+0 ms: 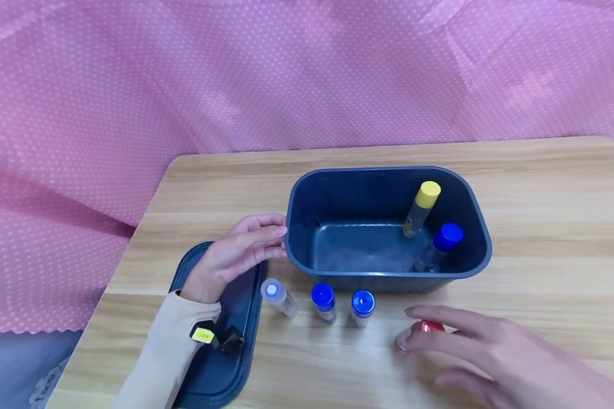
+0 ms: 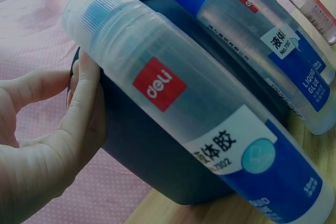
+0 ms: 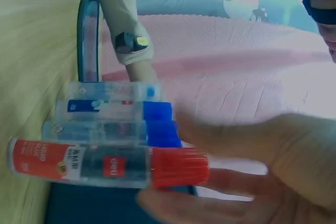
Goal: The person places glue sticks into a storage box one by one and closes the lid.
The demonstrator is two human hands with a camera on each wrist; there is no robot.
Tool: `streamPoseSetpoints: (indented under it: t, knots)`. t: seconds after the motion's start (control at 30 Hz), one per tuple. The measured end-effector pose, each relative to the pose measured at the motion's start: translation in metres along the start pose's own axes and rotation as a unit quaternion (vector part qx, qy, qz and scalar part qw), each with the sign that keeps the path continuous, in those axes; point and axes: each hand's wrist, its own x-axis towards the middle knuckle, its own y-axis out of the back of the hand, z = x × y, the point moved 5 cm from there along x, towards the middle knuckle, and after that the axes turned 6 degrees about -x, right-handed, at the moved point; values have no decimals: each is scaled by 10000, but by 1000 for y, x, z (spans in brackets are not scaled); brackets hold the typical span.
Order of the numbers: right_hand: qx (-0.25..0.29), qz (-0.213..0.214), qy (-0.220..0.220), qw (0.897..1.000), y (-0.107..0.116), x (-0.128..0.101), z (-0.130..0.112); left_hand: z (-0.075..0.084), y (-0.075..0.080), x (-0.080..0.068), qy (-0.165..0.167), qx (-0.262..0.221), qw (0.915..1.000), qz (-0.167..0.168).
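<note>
My left hand (image 1: 240,247) touches the left edge of a dark blue bin (image 1: 384,275) with its fingertips, fingers mostly extended. Beside this hand stands a clear-capped glue bottle (image 2: 157,93). Two blue-capped glue bottles, one with its cap (image 1: 323,294) left of the other's cap (image 1: 363,303), stand in front of the bin. My right hand (image 1: 483,346), slightly blurred, spreads thumb and fingers around the cap of a red-capped glue bottle (image 3: 105,165); contact is unclear. Inside the bin, at its right, a yellow-capped bottle (image 1: 422,208) and a blue-capped bottle (image 1: 441,246) stand tilted.
A dark blue lid (image 1: 235,363) lies flat on the wooden table (image 1: 552,227), under my left forearm. A pink dotted cloth (image 1: 307,74) hangs behind the table and along its left side.
</note>
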Motion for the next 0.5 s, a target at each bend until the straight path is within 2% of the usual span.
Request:
streamPoseSetpoints:
  t: [0.1, 0.2, 0.33, 0.43, 0.5]
  knots:
    - [379, 264, 93, 9989, -1, 2, 2, 1, -1, 0, 2, -46, 10000, 51]
    - [648, 4, -431, 9970, -2, 5, 9, 0, 0, 0, -16, -60, 10000, 63]
    - [695, -2, -773, 9946, -2, 8, 11, 0, 2, 1, 4, -12, 10000, 96]
    - [944, 260, -623, 9932, -3, 10, 13, 0, 2, 2, 43, -1, 9999, 150]
    - [1206, 276, -600, 9905, -5, 12, 15, -1, 2, 3, 51, -3, 9999, 145]
